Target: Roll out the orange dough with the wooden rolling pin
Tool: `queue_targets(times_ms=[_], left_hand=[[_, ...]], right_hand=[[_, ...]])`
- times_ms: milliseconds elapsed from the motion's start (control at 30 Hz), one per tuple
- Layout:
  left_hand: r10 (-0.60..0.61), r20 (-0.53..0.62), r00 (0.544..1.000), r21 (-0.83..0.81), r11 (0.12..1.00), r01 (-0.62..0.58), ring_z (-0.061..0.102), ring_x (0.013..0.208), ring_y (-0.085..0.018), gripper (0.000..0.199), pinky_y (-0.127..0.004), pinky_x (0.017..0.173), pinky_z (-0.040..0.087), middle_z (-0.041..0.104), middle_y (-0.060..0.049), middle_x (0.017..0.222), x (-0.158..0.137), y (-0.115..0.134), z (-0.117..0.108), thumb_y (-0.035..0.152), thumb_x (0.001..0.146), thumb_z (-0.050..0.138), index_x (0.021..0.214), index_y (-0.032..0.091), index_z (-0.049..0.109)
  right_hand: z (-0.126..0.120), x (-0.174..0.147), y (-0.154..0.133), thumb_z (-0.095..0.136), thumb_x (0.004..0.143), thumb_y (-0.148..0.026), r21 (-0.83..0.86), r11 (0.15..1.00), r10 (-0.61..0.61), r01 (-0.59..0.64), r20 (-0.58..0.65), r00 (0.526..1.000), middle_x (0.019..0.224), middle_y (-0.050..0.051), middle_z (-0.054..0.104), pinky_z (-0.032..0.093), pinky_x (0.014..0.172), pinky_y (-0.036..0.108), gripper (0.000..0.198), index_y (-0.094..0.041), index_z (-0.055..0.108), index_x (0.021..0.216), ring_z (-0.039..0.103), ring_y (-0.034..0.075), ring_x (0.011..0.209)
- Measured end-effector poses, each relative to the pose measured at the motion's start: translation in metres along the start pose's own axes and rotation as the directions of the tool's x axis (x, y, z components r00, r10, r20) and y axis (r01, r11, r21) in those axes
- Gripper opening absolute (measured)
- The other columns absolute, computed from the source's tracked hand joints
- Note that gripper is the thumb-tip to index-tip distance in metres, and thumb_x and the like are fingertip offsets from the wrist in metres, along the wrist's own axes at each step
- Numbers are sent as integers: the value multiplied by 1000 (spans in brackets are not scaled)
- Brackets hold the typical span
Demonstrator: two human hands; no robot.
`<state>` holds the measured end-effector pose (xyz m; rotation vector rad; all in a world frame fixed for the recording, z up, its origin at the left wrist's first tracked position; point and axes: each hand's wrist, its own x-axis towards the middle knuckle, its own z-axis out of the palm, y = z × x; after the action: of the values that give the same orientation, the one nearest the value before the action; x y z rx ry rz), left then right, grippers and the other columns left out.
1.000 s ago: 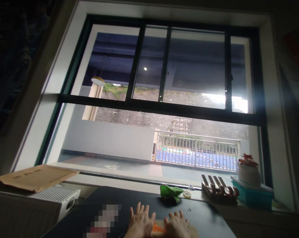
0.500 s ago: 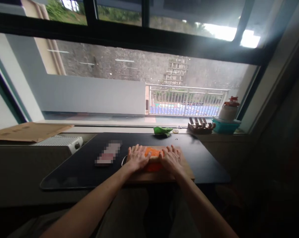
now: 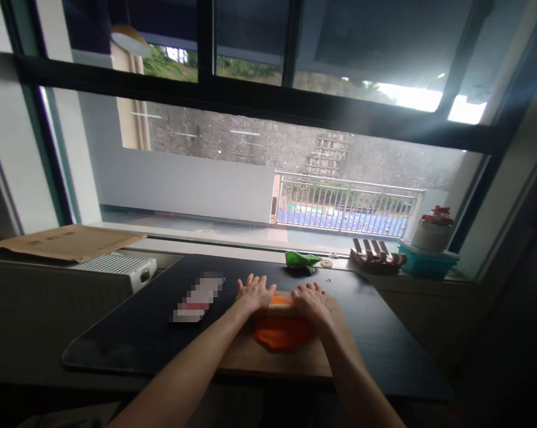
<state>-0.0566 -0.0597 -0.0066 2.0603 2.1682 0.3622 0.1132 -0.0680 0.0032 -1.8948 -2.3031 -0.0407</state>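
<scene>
Closest to the person is a wooden board [image 3: 268,364], and on it lies a flat orange sheet [image 3: 283,334] that looks soft, a bit like dough. Its near edge is round and wavy, and it goes under a pale roller [image 3: 281,310] and shows again on the far side. My guess is that the step now is rolling the sheet flat. For the next move, I think the push has to be even on both sides, so that one side does not get thinner. The left hand [image 3: 256,293] and the right hand [image 3: 312,302] are both open, palms down, with the fingers stretched out and a little apart. They lie over the two ends of the roller and do not curl round it. The palms are hidden, so I can't tell how hard they press. The board sits on a black tabletop [image 3: 379,333]. To the left of the board, apart from it, is a blurred thing [image 3: 200,300] that I can't make out. Past the hands, at the far edge, is a crumpled green cloth [image 3: 302,261]. Farther right are a brown rack [image 3: 378,255] and a teal box [image 3: 429,261] with a jar [image 3: 432,235] on top. Outside, there is a metal railing [image 3: 348,208].
</scene>
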Motion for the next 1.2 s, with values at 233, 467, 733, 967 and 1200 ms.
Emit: queue_targets(times_ms=[233, 467, 733, 967, 1200], left_hand=[[100, 16, 995, 116, 988, -101, 20, 139, -28, 65, -55, 111, 9, 35, -10, 148, -56, 2, -3, 54, 89, 17, 139, 18, 39], [50, 41, 998, 98, 994, -53, 20, 139, -29, 65, -59, 109, 13, 37, -9, 147, -33, 3, -5, 54, 89, 20, 140, 18, 38], [15, 0, 1000, 106, 994, -15, 23, 138, -31, 64, -60, 107, 19, 40, -12, 144, 13, -2, 0, 52, 88, 24, 139, 17, 39], [135, -36, 990, 147, 981, -128, 25, 138, -28, 60, -56, 110, 14, 41, -8, 144, -48, 0, -1, 49, 91, 20, 138, 19, 42], [182, -106, 977, 173, 971, -163, 27, 136, -27, 58, -54, 111, 14, 45, -8, 142, -61, 0, 3, 51, 91, 20, 135, 21, 45]], right_hand=[[7, -59, -2, 27, 94, -38, 99, 994, 51, -39, -118, 992, 135, 9, 48, 18, 105, 46, 42, -22, 61, 113, 24, 28, 135], [0, -33, -5, 29, 92, -36, 124, 989, 81, -78, -16, 997, 127, 10, 55, 20, 104, 48, 41, -23, 63, 110, 27, 28, 134], [-2, 15, -3, 33, 89, -40, 147, 984, 97, -102, 45, 994, 126, 13, 56, 32, 97, 47, 42, -19, 63, 110, 40, 30, 126], [7, -50, -3, 27, 93, -39, 145, 989, 49, -35, -99, 994, 131, 8, 52, 17, 106, 45, 43, -23, 62, 112, 25, 27, 135], [0, -64, -2, 27, 95, -40, 80, 996, -15, 23, -106, 994, 131, 7, 52, 19, 106, 45, 41, -23, 62, 110, 27, 27, 133]])
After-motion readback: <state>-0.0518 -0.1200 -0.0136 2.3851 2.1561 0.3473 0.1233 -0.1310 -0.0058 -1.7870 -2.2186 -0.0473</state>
